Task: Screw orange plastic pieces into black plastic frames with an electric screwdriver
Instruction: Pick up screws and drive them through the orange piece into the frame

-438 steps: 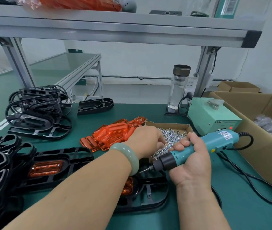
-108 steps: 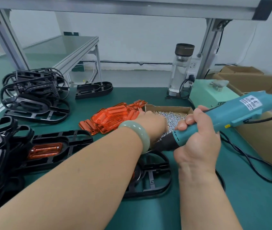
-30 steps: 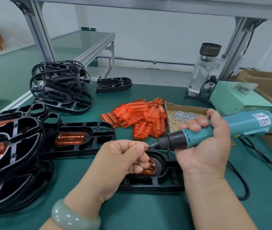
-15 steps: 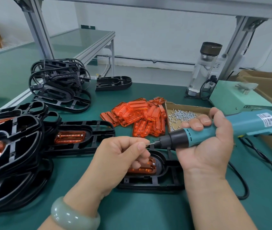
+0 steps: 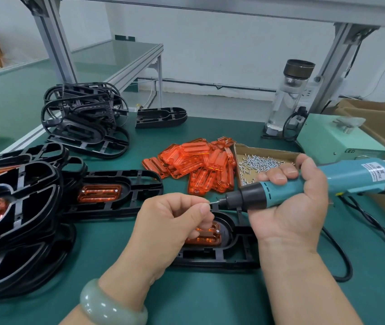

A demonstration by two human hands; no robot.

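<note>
My right hand [image 5: 290,207] grips a teal electric screwdriver [image 5: 327,181], held nearly level with its bit pointing left. My left hand [image 5: 172,221] has its fingers curled, and thumb and forefinger pinch a small screw at the bit's tip. Below both hands lies a black plastic frame [image 5: 222,256] with an orange piece [image 5: 208,235] seated in it; one screw shows in that piece. A pile of loose orange pieces [image 5: 196,163] lies behind, next to a cardboard tray of screws [image 5: 259,160].
Frames fitted with orange pieces are stacked at the left [image 5: 15,212]; another lies flat [image 5: 116,193]. Bare black frames [image 5: 81,120] pile up at the back left. A glass bottle [image 5: 287,97], a green power box [image 5: 337,139], a cardboard box [image 5: 379,118] and the tool's cable [image 5: 351,231] are on the right.
Earlier my left hand was at the screw tray. Now it has come back with a screw to the bit, and the screwdriver has swung level over the frame.
</note>
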